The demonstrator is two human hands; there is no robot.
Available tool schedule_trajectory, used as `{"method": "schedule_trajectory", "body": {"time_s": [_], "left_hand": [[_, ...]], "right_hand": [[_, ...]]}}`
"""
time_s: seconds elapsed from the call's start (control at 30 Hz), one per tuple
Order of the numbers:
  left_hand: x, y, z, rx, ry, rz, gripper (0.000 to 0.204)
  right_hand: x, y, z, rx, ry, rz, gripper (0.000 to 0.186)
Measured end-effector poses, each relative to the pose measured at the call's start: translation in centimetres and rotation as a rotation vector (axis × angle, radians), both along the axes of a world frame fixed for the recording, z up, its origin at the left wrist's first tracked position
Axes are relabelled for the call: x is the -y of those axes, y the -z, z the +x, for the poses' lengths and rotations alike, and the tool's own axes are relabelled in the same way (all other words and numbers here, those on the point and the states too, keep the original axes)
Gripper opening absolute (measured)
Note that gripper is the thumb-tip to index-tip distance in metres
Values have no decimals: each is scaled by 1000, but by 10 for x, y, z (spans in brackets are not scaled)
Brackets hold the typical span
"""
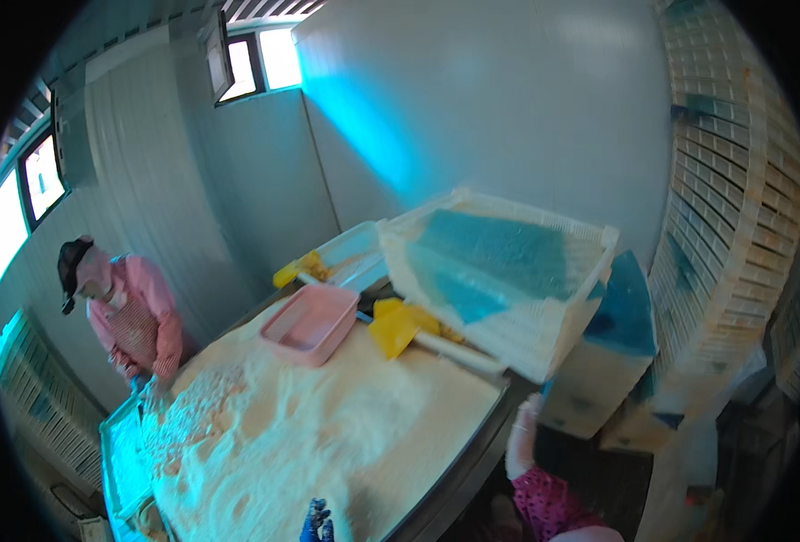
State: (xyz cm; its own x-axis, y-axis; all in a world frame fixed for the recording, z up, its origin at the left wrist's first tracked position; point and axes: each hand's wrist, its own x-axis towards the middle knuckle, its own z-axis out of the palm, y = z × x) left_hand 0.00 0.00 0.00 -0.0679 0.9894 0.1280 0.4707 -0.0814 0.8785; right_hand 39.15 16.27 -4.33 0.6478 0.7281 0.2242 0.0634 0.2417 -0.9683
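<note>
My left hand (pixel 317 522), in a dark blue glove dusted with white, is at the lower edge over the table's pale powder (pixel 391 406). Its visible fingers are apart and nothing shows between them. My right hand (pixel 525 417) looks pale and is beside the table's right edge, just below the near corner of a big white plastic crate (pixel 544 348). Its fingers are stretched upward and somewhat blurred; contact with the crate is not plain. A pink dotted sleeve (pixel 549 497) covers that arm.
A pink basin (pixel 311 325) sits on the powder's far side, near yellow scoops (pixel 400 327) and a clear tub (pixel 355 253). A co-worker in pink (pixel 138 312) bends over small pieces (pixel 192 406) and a tray (pixel 127 452) at the left. Stacked crates (pixel 725 208) rise at the right.
</note>
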Motion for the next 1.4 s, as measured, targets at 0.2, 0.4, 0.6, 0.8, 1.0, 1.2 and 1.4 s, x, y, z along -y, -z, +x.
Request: {"method": "schedule_trajectory", "body": {"time_s": [0.2, 0.4, 0.6, 0.8, 1.0, 1.2, 1.4], "left_hand": [[-183, -4, 216, 320, 192, 4, 33], [-303, 46, 368, 678, 314, -137, 62], [-340, 47, 414, 716, 255, -166, 66], [-361, 115, 450, 739, 210, 45, 70], [-354, 54, 443, 558, -41, 193, 77], [-401, -56, 420, 987, -97, 97, 67], [-525, -17, 363, 852, -126, 139, 57]], "right_hand": [[-67, 0, 255, -235, 30, 38, 63], [-160, -91, 355, -241, 6, -166, 70], [-245, -100, 428, -414, -537, 155, 68], [-289, -71, 481, -441, -587, 137, 63], [-269, -65, 479, -688, -756, -54, 62], [-300, -61, 462, -624, -921, -65, 59], [-424, -111, 392, -626, -1019, 26, 57]]}}
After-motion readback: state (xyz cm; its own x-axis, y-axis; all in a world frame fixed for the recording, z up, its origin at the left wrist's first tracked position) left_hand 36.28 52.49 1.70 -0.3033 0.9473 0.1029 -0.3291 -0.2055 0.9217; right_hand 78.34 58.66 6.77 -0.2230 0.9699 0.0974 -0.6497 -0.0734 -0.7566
